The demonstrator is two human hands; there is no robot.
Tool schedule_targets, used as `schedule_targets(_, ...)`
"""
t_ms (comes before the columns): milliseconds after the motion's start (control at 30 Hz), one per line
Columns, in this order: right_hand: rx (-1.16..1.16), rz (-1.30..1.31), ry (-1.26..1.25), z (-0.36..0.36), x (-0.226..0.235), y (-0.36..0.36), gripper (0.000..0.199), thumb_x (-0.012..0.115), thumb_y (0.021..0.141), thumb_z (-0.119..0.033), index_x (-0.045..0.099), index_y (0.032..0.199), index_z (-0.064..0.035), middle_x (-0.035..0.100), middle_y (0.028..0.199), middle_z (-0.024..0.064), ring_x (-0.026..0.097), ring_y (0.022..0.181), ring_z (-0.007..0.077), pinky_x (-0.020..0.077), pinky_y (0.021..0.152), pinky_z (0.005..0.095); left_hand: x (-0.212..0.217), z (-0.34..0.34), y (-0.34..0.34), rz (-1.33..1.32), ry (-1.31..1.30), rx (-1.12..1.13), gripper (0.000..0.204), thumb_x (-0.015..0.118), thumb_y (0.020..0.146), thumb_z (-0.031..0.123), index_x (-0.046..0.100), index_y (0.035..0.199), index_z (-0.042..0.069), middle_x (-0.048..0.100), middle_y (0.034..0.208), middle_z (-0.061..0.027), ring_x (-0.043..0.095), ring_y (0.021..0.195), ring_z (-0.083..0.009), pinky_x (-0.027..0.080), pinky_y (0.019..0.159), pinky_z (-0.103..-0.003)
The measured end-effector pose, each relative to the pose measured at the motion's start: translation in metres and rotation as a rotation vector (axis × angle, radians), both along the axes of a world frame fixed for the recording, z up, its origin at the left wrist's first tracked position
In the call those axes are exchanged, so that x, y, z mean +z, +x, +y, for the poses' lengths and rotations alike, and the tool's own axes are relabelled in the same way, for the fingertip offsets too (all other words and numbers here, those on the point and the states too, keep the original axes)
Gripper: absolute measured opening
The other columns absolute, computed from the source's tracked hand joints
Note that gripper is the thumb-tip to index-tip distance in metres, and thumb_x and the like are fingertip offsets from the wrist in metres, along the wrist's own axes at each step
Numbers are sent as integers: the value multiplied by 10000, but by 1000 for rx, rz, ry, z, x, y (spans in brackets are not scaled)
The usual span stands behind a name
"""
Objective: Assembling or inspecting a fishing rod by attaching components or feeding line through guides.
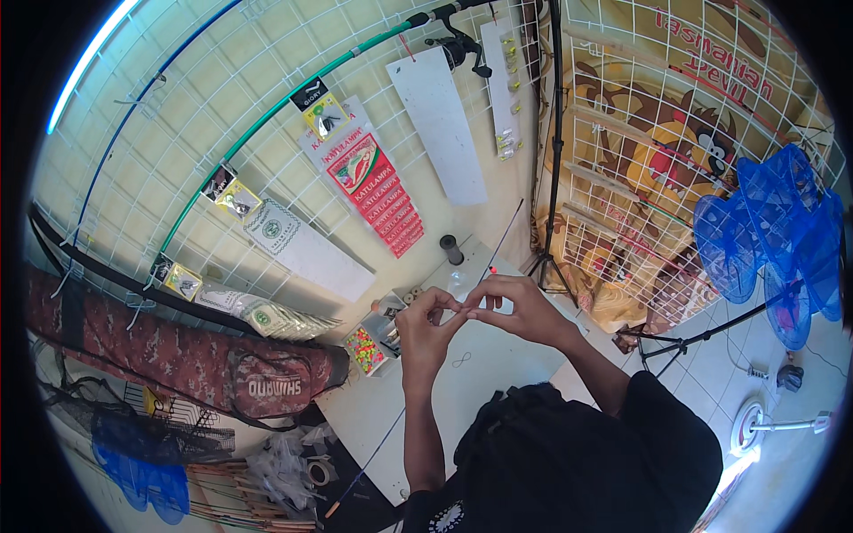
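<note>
thin rod (501, 241) slants over the white table (517, 360), passing where left hand (425, 330) and right hand (526, 311) pinch closed together, gripping what i cannot tell; uneven pull between the 2 could flex it or make it slip.

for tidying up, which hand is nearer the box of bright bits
Left: the left hand is just right of the box; the right hand is farther right.

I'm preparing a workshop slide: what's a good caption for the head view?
Left hand and right hand meet above a white table, near small colourful pieces.
</note>
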State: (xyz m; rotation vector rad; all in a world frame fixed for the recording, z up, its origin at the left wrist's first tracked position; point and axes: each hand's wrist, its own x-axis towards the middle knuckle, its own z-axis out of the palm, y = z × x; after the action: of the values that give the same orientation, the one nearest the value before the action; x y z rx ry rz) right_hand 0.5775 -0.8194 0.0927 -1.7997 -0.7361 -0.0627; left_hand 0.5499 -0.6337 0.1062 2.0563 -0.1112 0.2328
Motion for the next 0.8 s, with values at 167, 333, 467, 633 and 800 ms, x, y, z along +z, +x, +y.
schedule_targets(167,2,116,75,1,-4,1,190,713,846,-195,700,937,-29,680,820,83,616,697,161,488,682,301,7,0,-6,9,44,24,241,820,732,97,586,721,41,630,683,16,475,600,-15,341,533,-191)
schedule_targets(333,40,127,94,1,-6,0,180,709,852,-156,694,944,-2,695,839,79,643,720,150,507,714,307,4,-1,-8,-33,52,6,278,831,733,128,571,679,46,633,644,15,465,577,-18,338,527,-189)
schedule_targets(467,-56,193,258,-6,-26,10,124,673,874,-88,683,938,18,690,902,67,643,829,125,500,773,275,-21,11,-1,-47,-69,-6,217,818,738,110,614,738,36,662,725,-3,487,605,-43,381,568,-207)
schedule_targets(633,-907,340,300,-53,-169,17,142,656,875,-123,639,969,-19,684,885,72,640,836,143,481,768,295,-132,23,-17,122,-71,30,406,819,738,207,641,1077,74,657,1069,-75,621,842,-192,495,742,-314)
schedule_targets(800,-914,490,-59,-72,-349,-26,239,661,816,-124,578,1034,-73,647,925,100,638,858,228,500,769,363,-280,30,-69,258,255,-49,470,818,734,272,636,1143,129,587,1117,-139,578,1023,-308,490,876,-402)
